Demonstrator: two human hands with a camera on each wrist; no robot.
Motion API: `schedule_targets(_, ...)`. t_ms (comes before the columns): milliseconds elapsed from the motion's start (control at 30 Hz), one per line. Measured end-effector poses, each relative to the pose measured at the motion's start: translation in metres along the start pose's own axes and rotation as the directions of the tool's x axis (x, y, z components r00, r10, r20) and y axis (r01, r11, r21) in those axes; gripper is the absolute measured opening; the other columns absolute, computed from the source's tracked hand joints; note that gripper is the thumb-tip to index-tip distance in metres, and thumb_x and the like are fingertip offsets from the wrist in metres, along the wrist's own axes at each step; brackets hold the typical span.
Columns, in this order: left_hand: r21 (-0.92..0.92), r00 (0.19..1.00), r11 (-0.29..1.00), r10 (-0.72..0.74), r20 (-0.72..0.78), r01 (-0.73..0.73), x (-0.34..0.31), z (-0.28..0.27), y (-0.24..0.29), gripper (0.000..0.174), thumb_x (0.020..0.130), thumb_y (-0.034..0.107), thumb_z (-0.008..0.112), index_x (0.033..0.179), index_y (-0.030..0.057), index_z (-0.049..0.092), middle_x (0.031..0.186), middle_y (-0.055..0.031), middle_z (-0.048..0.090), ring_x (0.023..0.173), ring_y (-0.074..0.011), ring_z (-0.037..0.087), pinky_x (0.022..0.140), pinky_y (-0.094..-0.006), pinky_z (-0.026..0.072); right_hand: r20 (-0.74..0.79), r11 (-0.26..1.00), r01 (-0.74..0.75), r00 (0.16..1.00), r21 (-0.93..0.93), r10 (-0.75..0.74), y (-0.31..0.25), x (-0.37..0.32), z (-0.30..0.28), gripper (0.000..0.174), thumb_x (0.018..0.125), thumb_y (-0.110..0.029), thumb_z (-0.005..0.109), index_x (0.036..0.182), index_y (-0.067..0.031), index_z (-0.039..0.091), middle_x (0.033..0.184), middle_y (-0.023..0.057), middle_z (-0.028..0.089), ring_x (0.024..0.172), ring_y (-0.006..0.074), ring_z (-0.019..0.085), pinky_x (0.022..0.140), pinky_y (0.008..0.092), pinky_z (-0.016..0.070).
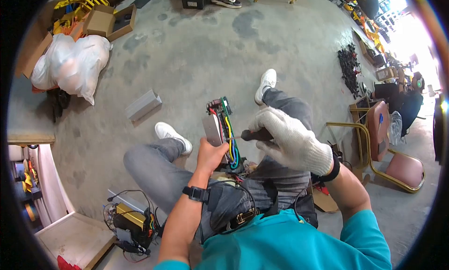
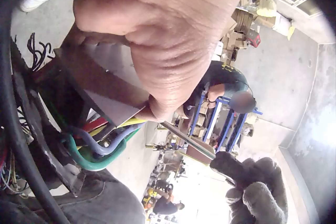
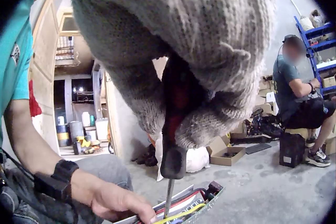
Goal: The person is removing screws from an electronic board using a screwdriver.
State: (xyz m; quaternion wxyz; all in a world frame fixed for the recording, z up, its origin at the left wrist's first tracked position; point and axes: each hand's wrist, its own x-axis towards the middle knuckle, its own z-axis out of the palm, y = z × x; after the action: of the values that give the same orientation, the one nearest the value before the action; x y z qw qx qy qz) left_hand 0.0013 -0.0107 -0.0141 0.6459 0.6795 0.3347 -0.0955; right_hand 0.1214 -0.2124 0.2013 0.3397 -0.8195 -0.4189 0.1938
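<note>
A long electronic assembly with a grey metal plate [image 1: 213,131], a green board and yellow, blue, green and red wires [image 1: 230,138] lies over the person's lap. The bare left hand [image 1: 211,155] grips its near end, the thumb on the plate's edge; in the left wrist view that hand [image 2: 157,40] covers part of the plate [image 2: 110,79]. The gloved right hand [image 1: 294,141] holds a screwdriver [image 1: 255,135] by its dark handle. In the right wrist view the screwdriver's shaft [image 3: 169,198] reaches down among the wires beside the left thumb; its tip is hidden.
A bent metal cover [image 1: 143,106] lies on the floor ahead. Another device with wires [image 1: 133,223] is at the lower left. White bags [image 1: 75,64] and an open box [image 1: 110,24] stand upper left, a chair [image 1: 404,169] at right. A seated person [image 3: 299,87] is farther off.
</note>
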Motion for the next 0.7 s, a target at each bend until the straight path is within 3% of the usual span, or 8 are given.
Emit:
schedule_targets(133,0.006,1.000,1.000,-0.013,0.019,0.013,0.000,0.000,-0.002,0.068,0.082,0.027,0.083,0.124,-0.0158,0.052,0.114,-0.0243,0.072,0.102,-0.0275,0.072,0.089,-0.0384,0.0577,0.006,1.000,-0.023,1.000,0.009,0.023,0.002,0.000,0.000,0.029,0.091,-0.006,0.076,0.117,-0.0079,0.062,0.112,0.0152,0.064,0.109,0.0402,0.066,0.092,0.0493,0.0548)
schedule_targets(267,0.011,1.000,1.000,-0.011,-0.001,0.011,0.001,0.002,-0.006,0.063,0.086,0.021,0.083,0.128,-0.0143,0.052,0.113,-0.0174,0.072,0.098,-0.0201,0.071,0.083,-0.0347,0.0590,-0.002,0.999,0.014,1.000,-0.037,-0.015,0.002,0.000,0.003,0.033,0.091,-0.007,0.077,0.120,-0.0093,0.062,0.112,0.0148,0.064,0.111,0.0394,0.066,0.090,0.0487,0.0558)
schedule_targets(367,-0.023,0.999,1.000,-0.016,0.040,0.017,0.000,0.001,-0.001,0.063,0.086,0.019,0.083,0.129,-0.0150,0.051,0.112,-0.0173,0.073,0.097,-0.0196,0.072,0.083,-0.0352,0.0597,0.005,0.989,-0.096,0.995,-0.113,0.097,-0.010,-0.002,0.001,0.035,0.093,-0.010,0.077,0.124,-0.0104,0.062,0.113,0.0157,0.064,0.107,0.0391,0.069,0.086,0.0483,0.0571)
schedule_targets(467,-0.046,1.000,0.999,0.019,-0.008,-0.019,0.006,0.005,-0.017,0.063,0.086,0.016,0.082,0.130,-0.0158,0.051,0.110,-0.0156,0.073,0.093,-0.0188,0.072,0.082,-0.0356,0.0601,-0.036,0.989,-0.070,0.997,-0.133,0.066,-0.006,-0.002,0.001,0.035,0.095,-0.014,0.076,0.127,-0.0108,0.061,0.111,0.0171,0.064,0.099,0.0393,0.071,0.083,0.0487,0.0588)
schedule_targets(500,-0.050,1.000,0.999,0.018,-0.011,-0.018,0.006,0.005,-0.015,0.063,0.086,0.016,0.082,0.130,-0.0158,0.051,0.110,-0.0156,0.073,0.093,-0.0188,0.072,0.082,-0.0356,0.0601,-0.022,0.984,0.029,0.999,-0.174,-0.034,-0.001,-0.001,0.001,0.035,0.097,-0.016,0.076,0.128,-0.0111,0.061,0.110,0.0174,0.064,0.096,0.0393,0.072,0.082,0.0488,0.0594)
schedule_targets(567,-0.069,0.999,0.997,-0.030,0.016,0.031,0.006,0.004,-0.014,0.067,0.081,0.024,0.084,0.125,-0.0159,0.053,0.113,-0.0226,0.073,0.100,-0.0264,0.073,0.088,-0.0386,0.0583,0.007,0.968,0.133,0.991,-0.213,-0.135,-0.002,0.000,0.002,0.034,0.098,-0.018,0.075,0.128,-0.0115,0.061,0.108,0.0177,0.064,0.093,0.0393,0.073,0.082,0.0488,0.0600)
schedule_targets(633,-0.082,0.999,0.996,-0.017,0.044,0.021,0.012,0.005,-0.024,0.068,0.081,0.025,0.084,0.125,-0.0160,0.053,0.113,-0.0236,0.073,0.100,-0.0274,0.074,0.087,-0.0389,0.0586,0.076,0.934,-0.221,0.965,-0.282,0.252,-0.019,0.000,0.000,0.035,0.097,-0.016,0.074,0.130,-0.0127,0.062,0.112,0.0176,0.063,0.099,0.0393,0.072,0.085,0.0488,0.0601)
schedule_targets(700,-0.091,0.997,0.996,0.001,0.079,0.006,0.014,0.005,-0.026,0.068,0.081,0.025,0.084,0.125,-0.0161,0.052,0.113,-0.0247,0.073,0.101,-0.0283,0.074,0.087,-0.0393,0.0589,0.074,0.918,-0.257,0.954,-0.301,0.292,-0.028,0.002,-0.004,0.037,0.097,-0.014,0.073,0.131,-0.0129,0.061,0.115,0.0178,0.062,0.099,0.0394,0.072,0.084,0.0487,0.0603)
